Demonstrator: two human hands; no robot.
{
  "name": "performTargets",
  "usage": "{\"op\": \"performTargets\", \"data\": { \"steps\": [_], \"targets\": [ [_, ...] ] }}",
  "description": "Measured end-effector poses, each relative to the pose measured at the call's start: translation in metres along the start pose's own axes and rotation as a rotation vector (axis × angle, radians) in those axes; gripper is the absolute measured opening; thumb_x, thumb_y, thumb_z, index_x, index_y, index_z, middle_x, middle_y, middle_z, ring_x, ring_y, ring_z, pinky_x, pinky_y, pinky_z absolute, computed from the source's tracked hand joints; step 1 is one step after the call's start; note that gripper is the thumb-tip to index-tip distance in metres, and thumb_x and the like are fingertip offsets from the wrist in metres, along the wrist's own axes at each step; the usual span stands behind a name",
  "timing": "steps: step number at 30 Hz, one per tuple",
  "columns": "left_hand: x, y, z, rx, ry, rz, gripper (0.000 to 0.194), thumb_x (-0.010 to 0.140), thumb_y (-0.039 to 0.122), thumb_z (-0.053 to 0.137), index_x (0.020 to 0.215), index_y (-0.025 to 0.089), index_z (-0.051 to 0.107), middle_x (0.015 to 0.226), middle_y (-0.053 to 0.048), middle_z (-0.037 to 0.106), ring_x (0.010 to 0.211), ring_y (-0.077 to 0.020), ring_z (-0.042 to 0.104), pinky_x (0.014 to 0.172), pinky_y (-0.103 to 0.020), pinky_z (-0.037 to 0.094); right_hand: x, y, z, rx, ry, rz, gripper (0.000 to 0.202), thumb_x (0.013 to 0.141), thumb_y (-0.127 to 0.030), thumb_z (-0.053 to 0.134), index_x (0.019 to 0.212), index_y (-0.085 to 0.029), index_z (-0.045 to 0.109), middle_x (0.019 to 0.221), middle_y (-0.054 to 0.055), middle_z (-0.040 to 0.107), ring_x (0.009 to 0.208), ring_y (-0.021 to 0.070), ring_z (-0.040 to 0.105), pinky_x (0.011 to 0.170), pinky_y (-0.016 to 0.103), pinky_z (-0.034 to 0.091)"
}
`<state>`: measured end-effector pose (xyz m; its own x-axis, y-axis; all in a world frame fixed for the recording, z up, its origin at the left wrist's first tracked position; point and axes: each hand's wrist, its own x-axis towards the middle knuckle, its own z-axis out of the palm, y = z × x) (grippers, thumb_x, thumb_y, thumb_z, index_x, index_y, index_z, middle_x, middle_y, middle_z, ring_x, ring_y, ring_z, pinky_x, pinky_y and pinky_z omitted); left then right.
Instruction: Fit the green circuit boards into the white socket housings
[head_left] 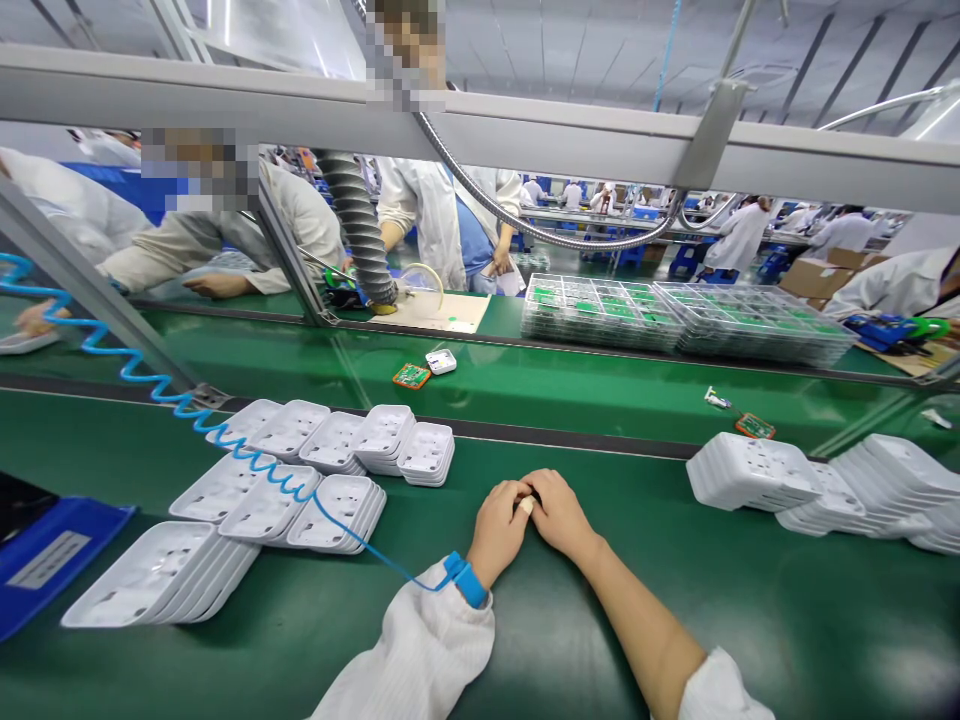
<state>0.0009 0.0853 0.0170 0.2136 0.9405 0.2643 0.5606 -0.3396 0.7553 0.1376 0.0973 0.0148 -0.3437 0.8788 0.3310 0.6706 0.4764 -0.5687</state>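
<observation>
My left hand and my right hand meet over the green work surface, fingers curled inward and touching. A small pale piece, perhaps a cover on the left thumb's tip, shows where they join. What else lies between the fingers, if anything, is hidden. Around my left wrist sits a blue wrist strap, tied to a coiled blue cord. Stacks of white plastic housings stand left of my hands. More white housings are stacked to the right.
Beyond the dark rail, a green strip carries an orange-edged circuit board, a small white case and another board. Clear trays of boards stand behind. A blue folder lies left. Metal framing crosses overhead; co-workers sit opposite.
</observation>
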Motion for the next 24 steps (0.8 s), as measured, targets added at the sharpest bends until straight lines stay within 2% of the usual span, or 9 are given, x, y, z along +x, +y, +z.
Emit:
{"op": "performTargets", "data": {
  "steps": [24],
  "targets": [
    [0.0003,-0.0016,0.0013,-0.003,-0.002,-0.010,0.015,0.081,0.018,0.043,0.086,0.019,0.057,0.087,-0.005,0.060,0.085,-0.0190,0.055,0.079,-0.033,0.043,-0.0006,0.0009,0.0005,0.004,0.006,-0.011,0.020,0.080,-0.007,0.041,0.090,-0.020,0.053,0.091,0.004,0.057,0.083,0.0175,0.046,0.077,0.032,0.037]
  ]
}}
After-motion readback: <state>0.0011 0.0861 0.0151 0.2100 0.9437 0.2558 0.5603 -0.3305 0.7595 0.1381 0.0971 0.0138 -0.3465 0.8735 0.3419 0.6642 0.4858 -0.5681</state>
